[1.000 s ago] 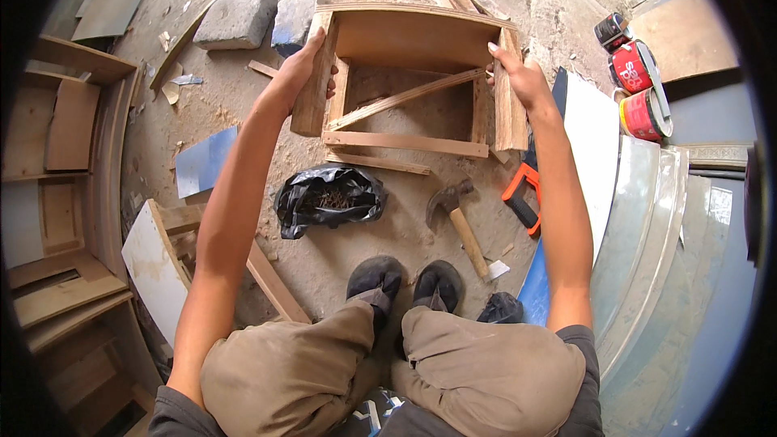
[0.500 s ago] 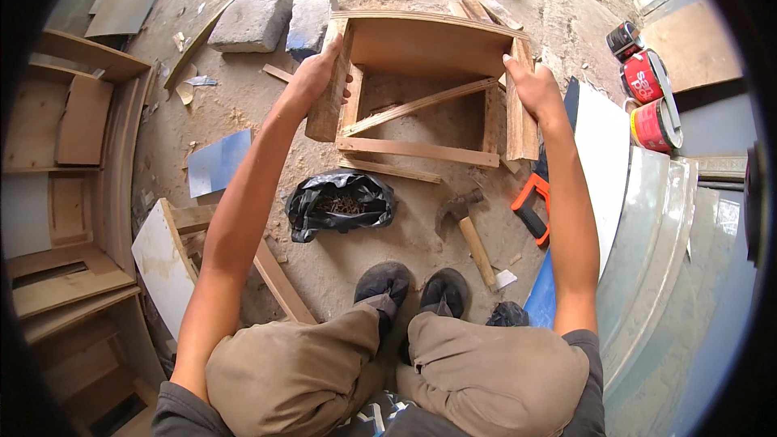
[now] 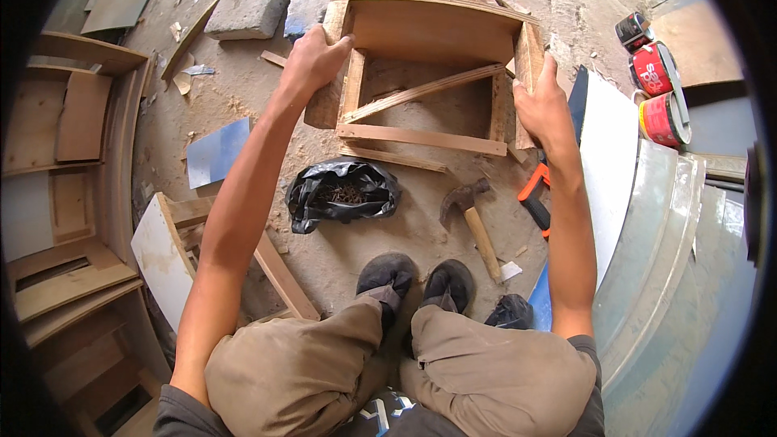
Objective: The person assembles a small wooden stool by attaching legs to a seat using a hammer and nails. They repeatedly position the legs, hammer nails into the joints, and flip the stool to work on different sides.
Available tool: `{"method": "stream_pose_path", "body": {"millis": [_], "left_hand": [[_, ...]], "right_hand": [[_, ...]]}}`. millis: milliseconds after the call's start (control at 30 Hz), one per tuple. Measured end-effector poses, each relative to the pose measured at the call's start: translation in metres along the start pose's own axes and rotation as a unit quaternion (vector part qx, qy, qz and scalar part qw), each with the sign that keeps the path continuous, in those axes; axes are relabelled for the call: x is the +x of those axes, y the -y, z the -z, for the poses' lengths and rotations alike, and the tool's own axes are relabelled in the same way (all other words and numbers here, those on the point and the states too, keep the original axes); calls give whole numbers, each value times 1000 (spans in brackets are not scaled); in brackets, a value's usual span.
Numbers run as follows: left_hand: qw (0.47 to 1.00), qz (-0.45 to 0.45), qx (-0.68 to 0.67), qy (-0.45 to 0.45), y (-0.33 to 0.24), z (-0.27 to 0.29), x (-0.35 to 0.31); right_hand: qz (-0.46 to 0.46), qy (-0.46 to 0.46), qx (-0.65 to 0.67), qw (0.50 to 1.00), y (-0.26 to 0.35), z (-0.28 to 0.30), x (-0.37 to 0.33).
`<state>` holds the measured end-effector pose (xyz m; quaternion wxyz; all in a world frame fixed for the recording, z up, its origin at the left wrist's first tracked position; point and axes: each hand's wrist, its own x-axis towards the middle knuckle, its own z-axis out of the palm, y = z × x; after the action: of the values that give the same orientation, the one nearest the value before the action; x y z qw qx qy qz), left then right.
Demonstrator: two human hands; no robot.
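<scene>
A wooden frame (image 3: 437,32) with a broad brown panel across its far side is between my hands. My left hand (image 3: 314,63) grips its left side board, thumb over the inner edge and the other fingers mostly hidden. On the right side board rests my right hand (image 3: 542,105), its thumb pointing up along the outer side and its fingers curled out of sight behind the wood. Through the opening shows a diagonal wooden strip (image 3: 425,93), and a crosspiece (image 3: 421,138) runs along the near side. Closer to my feet lie a black plastic bag (image 3: 344,209) of nails and a claw hammer (image 3: 477,235).
An orange and black handsaw (image 3: 535,198) lies by my right forearm. Concrete blocks (image 3: 249,8) stand far left, and red cans (image 3: 660,117) sit far right. Wooden cabinet frames (image 3: 73,267) line the left side; glass-like sheets (image 3: 655,235) lean at the right.
The frame has tilted slightly, its right side lower. My left thumb has come over the inner edge of its board, and my right hand has slid nearer, its thumb off the top edge.
</scene>
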<state>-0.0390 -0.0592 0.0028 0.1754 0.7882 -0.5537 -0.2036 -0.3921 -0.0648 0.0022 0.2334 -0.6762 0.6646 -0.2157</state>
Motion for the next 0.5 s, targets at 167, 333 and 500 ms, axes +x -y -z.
{"method": "stream_pose_path", "body": {"millis": [167,333,500], "left_hand": [[1000,8,-7,15,-2,2,6],[999,-5,-17,35,-14,5,-18],[916,85,-353,168,31,-1,-18]], "right_hand": [[17,-2,24,1000,-6,0,7],[38,2,92,995,-26,3,13],[-63,59,241,967,1,3,-6]]}}
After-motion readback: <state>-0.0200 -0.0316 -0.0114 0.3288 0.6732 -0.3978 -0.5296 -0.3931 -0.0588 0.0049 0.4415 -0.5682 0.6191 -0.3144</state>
